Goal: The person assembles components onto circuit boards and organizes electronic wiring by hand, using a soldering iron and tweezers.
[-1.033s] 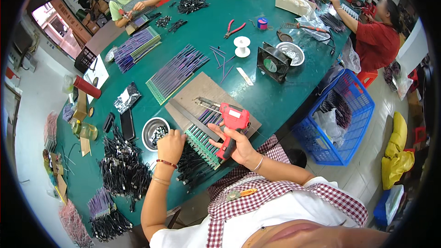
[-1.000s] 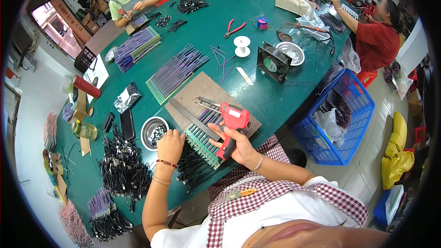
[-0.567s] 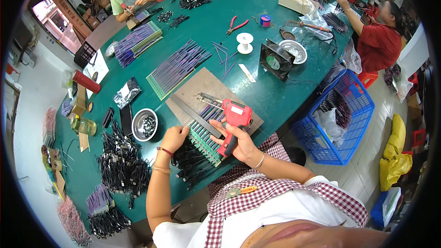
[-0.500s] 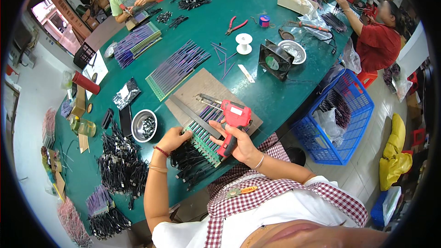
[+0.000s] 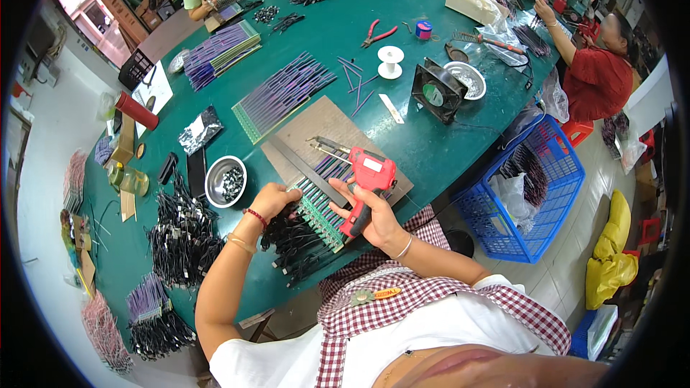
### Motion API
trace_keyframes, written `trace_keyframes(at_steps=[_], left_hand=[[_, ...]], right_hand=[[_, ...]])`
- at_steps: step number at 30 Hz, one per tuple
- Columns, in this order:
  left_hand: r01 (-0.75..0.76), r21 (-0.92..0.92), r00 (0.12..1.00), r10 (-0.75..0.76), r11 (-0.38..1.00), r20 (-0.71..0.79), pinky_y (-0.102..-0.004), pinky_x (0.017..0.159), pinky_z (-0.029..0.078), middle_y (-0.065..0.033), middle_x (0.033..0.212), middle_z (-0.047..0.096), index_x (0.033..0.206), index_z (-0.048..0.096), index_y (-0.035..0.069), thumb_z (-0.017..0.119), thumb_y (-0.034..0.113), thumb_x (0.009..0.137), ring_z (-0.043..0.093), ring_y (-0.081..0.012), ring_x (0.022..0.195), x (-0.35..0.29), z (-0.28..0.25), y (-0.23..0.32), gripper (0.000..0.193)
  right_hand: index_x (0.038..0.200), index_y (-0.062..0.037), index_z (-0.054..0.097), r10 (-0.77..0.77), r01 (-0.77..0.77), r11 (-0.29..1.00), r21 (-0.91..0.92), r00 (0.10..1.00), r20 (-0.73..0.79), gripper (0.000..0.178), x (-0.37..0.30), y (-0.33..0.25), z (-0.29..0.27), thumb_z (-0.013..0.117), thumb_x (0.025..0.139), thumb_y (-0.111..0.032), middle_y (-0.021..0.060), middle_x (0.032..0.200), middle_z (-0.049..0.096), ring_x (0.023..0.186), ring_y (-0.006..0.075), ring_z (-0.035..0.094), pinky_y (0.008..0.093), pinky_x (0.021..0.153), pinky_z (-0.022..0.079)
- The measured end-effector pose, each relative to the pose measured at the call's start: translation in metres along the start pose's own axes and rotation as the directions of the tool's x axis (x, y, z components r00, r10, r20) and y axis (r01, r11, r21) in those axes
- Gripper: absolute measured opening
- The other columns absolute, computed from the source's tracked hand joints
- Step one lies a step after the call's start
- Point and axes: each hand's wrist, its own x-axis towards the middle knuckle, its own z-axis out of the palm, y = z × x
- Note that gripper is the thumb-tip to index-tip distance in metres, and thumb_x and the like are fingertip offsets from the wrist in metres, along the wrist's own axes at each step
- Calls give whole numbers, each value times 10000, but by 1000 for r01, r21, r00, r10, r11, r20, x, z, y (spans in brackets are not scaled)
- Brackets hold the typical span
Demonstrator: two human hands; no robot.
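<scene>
My right hand (image 5: 379,224) grips a red soldering gun (image 5: 374,171) with a black handle. Its thin metal tip points left, above the board. Under it, a row of green circuit boards (image 5: 320,220) with purple-and-dark strips lies on brown cardboard (image 5: 316,121). A flat grey metal bar (image 5: 298,164) rests across the strips. At the boards' left end my left hand (image 5: 272,201) is closed, thumb and fingertips pinched together; what they hold is too small to make out. Black cables (image 5: 296,251) hang below that hand, beside the boards' near edge.
A metal bowl of small parts (image 5: 226,182) and a black cable pile (image 5: 183,237) lie left. Beyond are another board panel (image 5: 284,93), a white spool (image 5: 390,62), red pliers (image 5: 378,34) and a black fan (image 5: 437,92). A blue basket (image 5: 528,190) stands right. Two people work across the table.
My left hand has shifted a little away from me along the boards' left end, its elbow swinging out left. The soldering gun stays over the boards. The whole view has shifted slightly.
</scene>
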Motion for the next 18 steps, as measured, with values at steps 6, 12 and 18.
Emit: trace_keyframes(at_steps=[6, 12, 18], left_hand=[[1, -29, 1000, -1, 1000, -14, -274, 432, 405, -77, 599, 592, 727, 626, -66, 652, 238, 774, 516, -119, 449, -3, 5, 10, 308], [-153, 349, 986, 164, 924, -2, -308, 561, 451, -77, 555, 598, 644, 635, 1, 597, 334, 762, 568, -145, 543, 18, -4, -16, 356], [-130, 285, 989, 143, 950, -27, -288, 512, 425, -64, 530, 588, 602, 642, -7, 618, 353, 753, 533, -143, 477, 14, -1, 5, 391]], right_hand=[[1030, -125, 461, -11, 11, 1000, -2, 1000, -16, 158, -1, 0, 0, 505, 878, -120, 151, 1233, 491, 1256, 233, 375, 492, 1021, 290], [1037, -126, 465, 3, -3, 1000, -4, 999, -35, 175, 2, 5, -5, 509, 868, -115, 131, 1223, 499, 1244, 229, 396, 504, 1016, 290], [1069, -97, 446, -56, 57, 997, -51, 998, 13, 201, 3, -1, -2, 500, 883, -149, 181, 1251, 478, 1244, 255, 396, 506, 1010, 315]])
